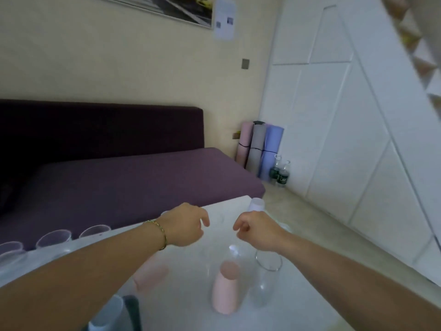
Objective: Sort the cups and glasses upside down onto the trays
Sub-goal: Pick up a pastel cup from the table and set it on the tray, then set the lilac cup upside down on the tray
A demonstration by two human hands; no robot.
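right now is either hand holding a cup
No, the left hand and right hand both hover above the table with loosely curled fingers around nothing.

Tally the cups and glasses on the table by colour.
Clear purple-tinted plastic cups: 3
Pink opaque cups: 2
Clear tall glass: 1
White cup: 1
Pale blue cup: 1
Dark cup: 1
Total: 9 plainly visible; blur may hide others.
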